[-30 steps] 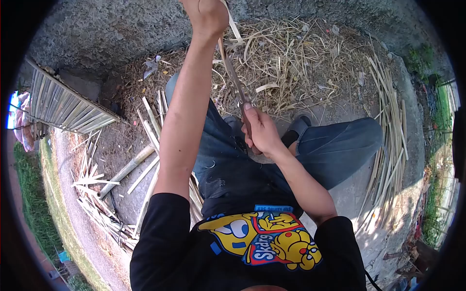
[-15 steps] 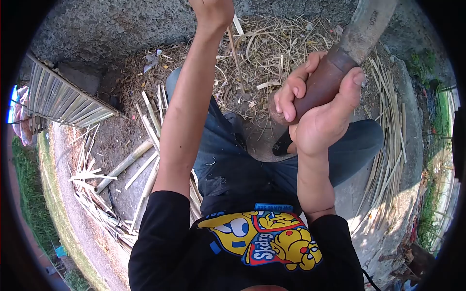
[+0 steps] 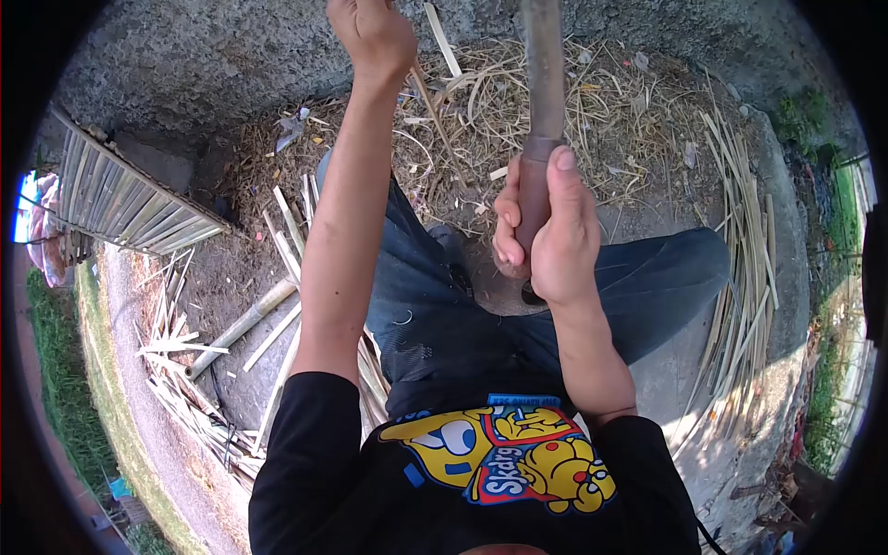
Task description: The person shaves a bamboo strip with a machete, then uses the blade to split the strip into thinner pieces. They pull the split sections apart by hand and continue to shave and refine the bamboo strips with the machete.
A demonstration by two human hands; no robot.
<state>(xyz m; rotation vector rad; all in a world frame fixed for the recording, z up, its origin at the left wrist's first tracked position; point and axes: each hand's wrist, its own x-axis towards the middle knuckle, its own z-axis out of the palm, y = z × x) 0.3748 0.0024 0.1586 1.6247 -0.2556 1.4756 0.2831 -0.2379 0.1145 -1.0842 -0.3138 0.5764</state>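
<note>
My right hand (image 3: pixel 560 227) is wrapped round the brown wooden handle (image 3: pixel 535 199) of a machete, thumb lying along its upper end. The machete's worn grey blade (image 3: pixel 546 79) points up and runs out of the top of the view. At the top edge my left hand (image 3: pixel 377 37) is closed, its fingers partly cut off by the frame. A thin bamboo strip (image 3: pixel 433 111) comes out from under that hand and slants down toward the ground; the grip on it is mostly hidden.
Shavings (image 3: pixel 499 92) litter the ground before a rough wall (image 3: pixel 250 55). Long split strips (image 3: pixel 740 240) lie at the right. A bamboo pole (image 3: pixel 242 324) and more strips lie at the left, below a slatted bamboo panel (image 3: pixel 129 199). My bent legs (image 3: pixel 657 277) flank the middle.
My right hand has moved left with the machete, and the blade has turned from slanting right to nearly upright. My left hand has shifted slightly left and down, the strip's upper end moving with it.
</note>
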